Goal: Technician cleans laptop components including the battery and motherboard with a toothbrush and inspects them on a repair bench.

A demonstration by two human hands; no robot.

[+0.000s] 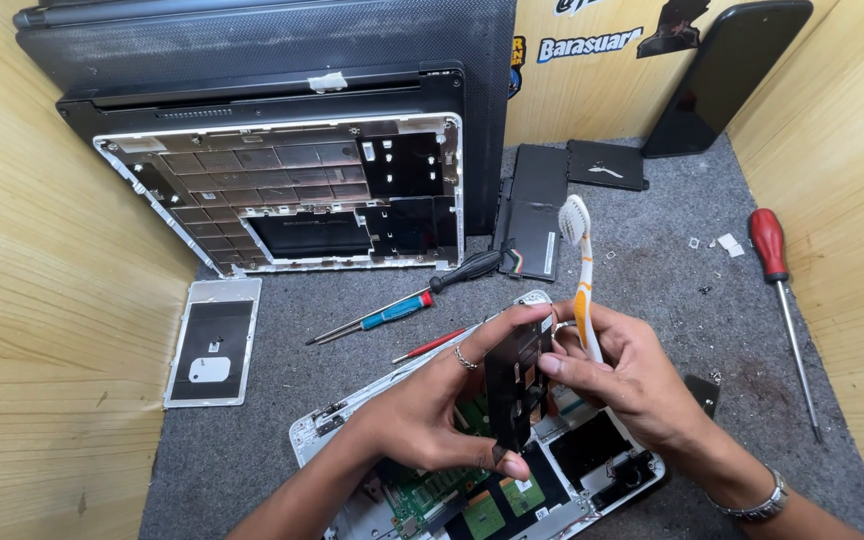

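My left hand [422, 405] pinches a small black circuit board part [515, 385] between thumb and fingers, holding it upright on edge. My right hand [624, 378] touches the same part with its fingertips and also grips an orange and white toothbrush [580, 268], bristles pointing up. Both hands hover over an opened white laptop base [324, 428] whose green circuit boards [432, 490] are exposed, lying at the bottom middle on the grey mat [652, 260].
A stripped laptop shell [282, 195] leans against more laptops at the back. A black and blue screwdriver [422, 295] and a thin red one [430, 346] lie mid-mat; a red-handled screwdriver [780, 290] lies right. A trackpad plate [214, 340] sits left, a flat battery [532, 210] behind. Wooden walls enclose the space.
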